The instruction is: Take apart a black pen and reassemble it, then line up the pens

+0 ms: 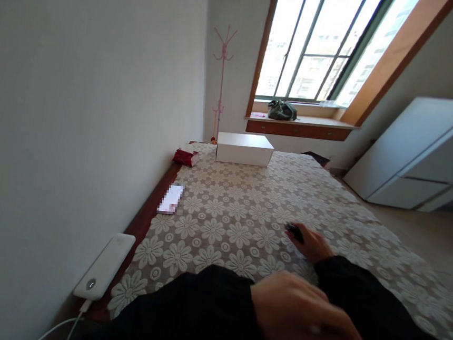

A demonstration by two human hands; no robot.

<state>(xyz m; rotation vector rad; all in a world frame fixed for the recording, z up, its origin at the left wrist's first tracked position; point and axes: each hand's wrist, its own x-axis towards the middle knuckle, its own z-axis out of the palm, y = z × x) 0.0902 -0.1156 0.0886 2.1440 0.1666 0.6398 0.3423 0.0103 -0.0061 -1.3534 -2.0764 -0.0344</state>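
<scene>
My right hand (314, 244) rests low over the flower-patterned cloth (240, 233), its fingers closed around a small black object (294, 231). The hand covers much of that object, so its kind does not show. Nearer to me, my left hand (304, 317) reaches across to the right in front of the right forearm. Motion smears it and its fingers point down and away, so whether it grips anything is hidden. Both forearms wear black sleeves.
At the table's far end sits a white box (244, 153). Along the left edge lie a red packet (185, 157), a phone (171, 199) and a white power bank (106, 265) with a cable (74, 326). A wall borders that side; a white cabinet (418, 155) stands at right.
</scene>
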